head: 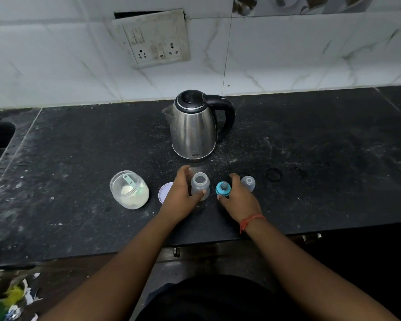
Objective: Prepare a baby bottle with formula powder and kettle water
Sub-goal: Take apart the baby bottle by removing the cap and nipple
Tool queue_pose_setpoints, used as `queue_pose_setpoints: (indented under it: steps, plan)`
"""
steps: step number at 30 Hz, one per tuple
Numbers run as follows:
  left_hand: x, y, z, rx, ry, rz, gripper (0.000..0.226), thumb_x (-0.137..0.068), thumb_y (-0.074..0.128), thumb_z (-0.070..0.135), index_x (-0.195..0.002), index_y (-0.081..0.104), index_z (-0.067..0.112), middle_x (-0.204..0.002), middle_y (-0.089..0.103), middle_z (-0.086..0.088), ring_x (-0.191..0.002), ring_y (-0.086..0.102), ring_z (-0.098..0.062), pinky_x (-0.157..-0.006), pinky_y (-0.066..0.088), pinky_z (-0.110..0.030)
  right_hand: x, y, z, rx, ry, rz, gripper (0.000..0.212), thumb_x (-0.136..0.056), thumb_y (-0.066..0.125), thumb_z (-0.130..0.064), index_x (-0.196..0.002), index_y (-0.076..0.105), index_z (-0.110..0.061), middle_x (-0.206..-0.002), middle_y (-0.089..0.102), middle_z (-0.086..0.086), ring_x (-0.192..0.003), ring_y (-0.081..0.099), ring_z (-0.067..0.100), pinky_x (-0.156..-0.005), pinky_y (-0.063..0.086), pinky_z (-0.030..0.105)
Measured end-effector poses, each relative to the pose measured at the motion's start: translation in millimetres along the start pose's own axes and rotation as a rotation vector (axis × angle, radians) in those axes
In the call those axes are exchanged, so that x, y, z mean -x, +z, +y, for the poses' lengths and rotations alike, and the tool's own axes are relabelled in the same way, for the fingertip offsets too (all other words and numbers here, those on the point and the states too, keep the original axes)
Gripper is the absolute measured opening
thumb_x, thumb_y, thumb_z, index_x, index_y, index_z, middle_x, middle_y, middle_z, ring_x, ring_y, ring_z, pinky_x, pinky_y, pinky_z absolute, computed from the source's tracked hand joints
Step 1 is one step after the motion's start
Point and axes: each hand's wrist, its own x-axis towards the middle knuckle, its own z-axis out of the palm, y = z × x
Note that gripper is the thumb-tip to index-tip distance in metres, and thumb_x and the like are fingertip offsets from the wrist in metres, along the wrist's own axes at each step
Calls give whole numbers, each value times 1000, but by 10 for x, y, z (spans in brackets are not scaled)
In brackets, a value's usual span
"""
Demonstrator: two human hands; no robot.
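The left hand [183, 193] grips the open baby bottle [200, 186], fingers curled round its body, upright on the counter [310, 181] at 6 o'clock from the kettle [192, 128]; the right hand [237, 198] pinches the blue teat ring [223, 188] just beside the bottle at 3 o'clock. Current step, by judgement: bottle uncapped — filling not begun. The next move calls for the scoop [128, 180] in the open formula jar [129, 192] at 9 o'clock — with the bottle steadied.

wall: white marble-look tiles [287, 54], beyond both hands
switchboard: grimy socket plate [153, 38], ahead-left
counter: black speckled stone [322, 140], beneath hands
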Motion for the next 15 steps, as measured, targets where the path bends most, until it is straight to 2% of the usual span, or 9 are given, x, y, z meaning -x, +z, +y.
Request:
queue_pose_setpoints:
  steps: [2, 4, 7, 9, 11, 13, 15]
  plan:
    - [53, -60, 45, -19, 47, 48, 79, -88, 78, 20, -150, 31, 13, -135, 48, 14, -126, 47, 0, -100, 33, -2, 25, -68, -57, -27, -18, 53, 66, -94, 66, -33, -149, 32, -19, -134, 59, 7, -115, 63, 25, -86, 49, 36]
    - [112, -151, 109, -50, 100, 70, 76, -89, 77, 28, -150, 33, 16, -144, 47, 10, -129, 43, 2, -96, 26, 4, 34, -159, -152, -43, -63, 141, 58, -95, 64, -34, -146, 38, -19, -130, 60, 6, -109, 62, 20, -81, 47, 32]
    - [185, -315, 198, -74, 185, 116, 68, -91, 73, 33, -148, 38, 20, -147, 47, 8, -132, 41, 4, -102, 25, 1, 16, -287, -356, -94, -160, 309, 47, -96, 64, -30, -138, 48, -18, -123, 57, 4, -89, 54, 8, -76, 45, 27]
    - [227, -445, 230, -90, 232, 177, 64, -93, 71, 33, -147, 40, 20, -146, 47, 10, -133, 40, 4, -107, 26, -3, -18, -316, -506, -183, -241, 389, 44, -94, 66, -25, -134, 51, -16, -116, 54, 0, -86, 55, 9, -77, 53, 35]
    - [256, -579, 215, -103, 261, 236, 63, -94, 69, 32, -148, 40, 16, -149, 44, 7, -141, 37, 0, -115, 26, -12, -55, -292, -651, -291, -340, 390, 46, -92, 68, -20, -135, 51, -16, -117, 51, -2, -92, 59, 13, -85, 56, 40]
    - [291, -714, 160, -126, 263, 280, 66, -94, 69, 27, -150, 38, 12, -154, 41, 3, -148, 32, -7, -120, 26, -22, -67, -232, -823, -363, -438, 318, 54, -93, 68, -20, -142, 47, -17, -132, 51, 0, -113, 57, 13, -97, 52, 36]
    - [332, -839, 91, -147, 259, 325, 69, -93, 69, 25, -151, 36, 9, -155, 37, 5, -151, 28, -12, -124, 26, -35, -53, -152, -1000, -388, -519, 245, 59, -95, 66, -21, -149, 41, -16, -146, 46, 4, -134, 47, 14, -110, 42, 30]
